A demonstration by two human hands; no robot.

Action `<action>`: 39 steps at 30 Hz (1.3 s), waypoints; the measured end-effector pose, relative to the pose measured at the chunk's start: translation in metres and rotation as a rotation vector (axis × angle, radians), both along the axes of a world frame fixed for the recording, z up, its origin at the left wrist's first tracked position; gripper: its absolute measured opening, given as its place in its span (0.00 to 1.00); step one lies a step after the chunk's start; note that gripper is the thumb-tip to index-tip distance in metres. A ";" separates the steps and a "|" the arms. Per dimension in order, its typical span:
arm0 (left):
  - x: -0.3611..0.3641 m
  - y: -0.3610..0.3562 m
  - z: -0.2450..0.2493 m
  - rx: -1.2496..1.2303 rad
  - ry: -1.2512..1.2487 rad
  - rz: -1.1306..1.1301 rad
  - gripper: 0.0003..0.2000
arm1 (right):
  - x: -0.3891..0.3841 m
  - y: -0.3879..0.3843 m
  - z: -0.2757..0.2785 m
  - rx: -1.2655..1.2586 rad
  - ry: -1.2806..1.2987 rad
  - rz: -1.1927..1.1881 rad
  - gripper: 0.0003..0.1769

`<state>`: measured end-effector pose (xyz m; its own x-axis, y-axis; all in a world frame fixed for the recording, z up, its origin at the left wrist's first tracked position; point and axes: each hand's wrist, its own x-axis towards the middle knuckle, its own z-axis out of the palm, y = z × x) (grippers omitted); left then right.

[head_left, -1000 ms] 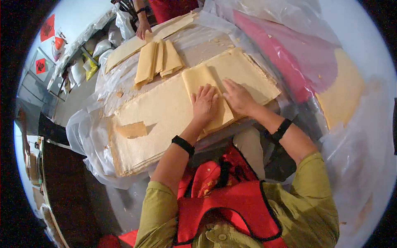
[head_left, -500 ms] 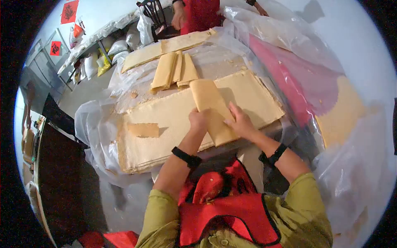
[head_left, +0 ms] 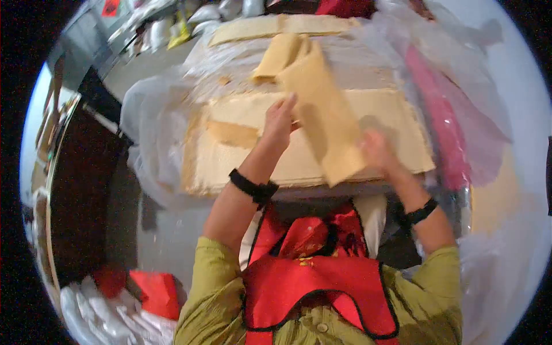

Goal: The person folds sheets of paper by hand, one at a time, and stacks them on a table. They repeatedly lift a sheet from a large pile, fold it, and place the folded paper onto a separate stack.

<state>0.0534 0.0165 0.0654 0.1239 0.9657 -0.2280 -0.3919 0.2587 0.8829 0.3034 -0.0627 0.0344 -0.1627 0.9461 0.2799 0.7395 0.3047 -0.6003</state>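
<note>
A folded yellow sheet is held at a slant above a stack of flat pale-yellow sheets. My left hand grips its left edge, thumb up and fingers curled. At the lower right edge is my right hand, smeared by motion, so its fingers cannot be made out. A small loose yellow piece lies on the stack, left of my left hand. Just beyond the held sheet are other folded yellow sheets, partly overlapped by its top end.
Another long strip of pale sheets lies at the table's far side. Clear plastic drapes over the left edge. Pink material under plastic is on the right. A dark red garment of another person shows at the top edge.
The view has tilted down and shifted. The folded sheet has moved toward the folded sheets at the back, and its top end now overlaps them. My right hand has moved away from my left.
</note>
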 end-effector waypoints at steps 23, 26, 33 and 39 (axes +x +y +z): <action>-0.104 -0.012 -0.014 1.153 1.540 0.047 0.15 | 0.084 -0.081 -0.011 -0.211 0.188 -0.349 0.17; -0.116 -0.018 -0.029 1.048 1.878 0.206 0.25 | 0.101 -0.102 -0.009 -0.284 0.342 -0.503 0.17; -0.095 -0.024 -0.079 0.874 1.613 -0.149 0.23 | 0.135 -0.113 -0.009 -0.222 0.513 -0.704 0.16; -0.039 -0.040 -0.061 0.861 1.561 -0.165 0.22 | 0.124 -0.115 0.004 -0.343 0.836 -0.688 0.15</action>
